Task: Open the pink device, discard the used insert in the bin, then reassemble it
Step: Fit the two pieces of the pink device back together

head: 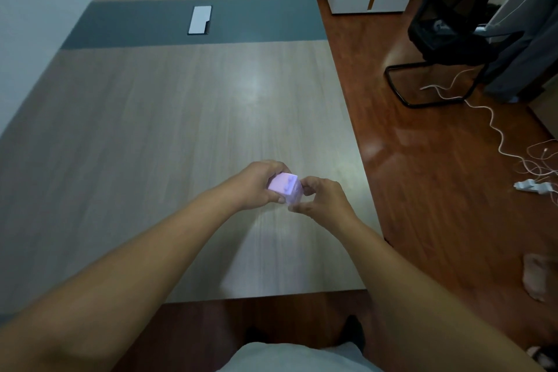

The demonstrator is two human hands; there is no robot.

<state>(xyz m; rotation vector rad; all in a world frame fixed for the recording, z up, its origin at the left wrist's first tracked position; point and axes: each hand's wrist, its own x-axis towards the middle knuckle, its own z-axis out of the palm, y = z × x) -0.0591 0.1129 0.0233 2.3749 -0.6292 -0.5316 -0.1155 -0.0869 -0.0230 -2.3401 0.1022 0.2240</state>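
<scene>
The pink device (286,187) is a small boxy pale-pink object held just above the wooden table (169,130), near its right edge. My left hand (259,184) wraps around its left side, thumb underneath. My right hand (324,198) pinches its right end with fingertips and thumb. The device looks closed, though the picture is blurred. No insert and no bin are in view.
A white flat cover (200,20) lies in the grey strip at the far side of the table. To the right, on the red-brown floor, stand a black chair (447,39) and a white cable (495,130) leading to a power strip (533,186).
</scene>
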